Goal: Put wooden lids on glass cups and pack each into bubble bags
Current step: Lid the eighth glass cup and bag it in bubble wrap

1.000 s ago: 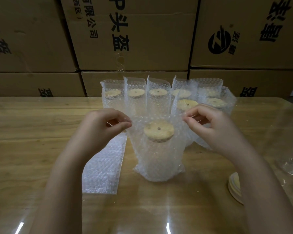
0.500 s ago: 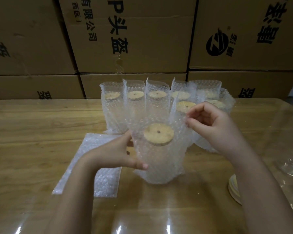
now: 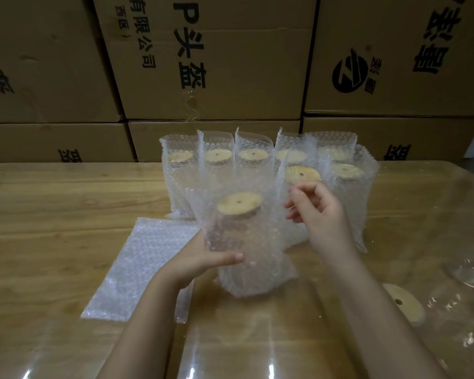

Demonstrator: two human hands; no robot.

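Grip shifts: left hand (image 3: 200,255) drops from bag mouth and now wraps the bagged cup (image 3: 238,236) at frame centre, wooden lid (image 3: 239,205) on. Right hand (image 3: 322,214) curled at bag's upper-right edge; pinch or not, cannot tell. Likely ready to join the packed row (image 3: 252,155).
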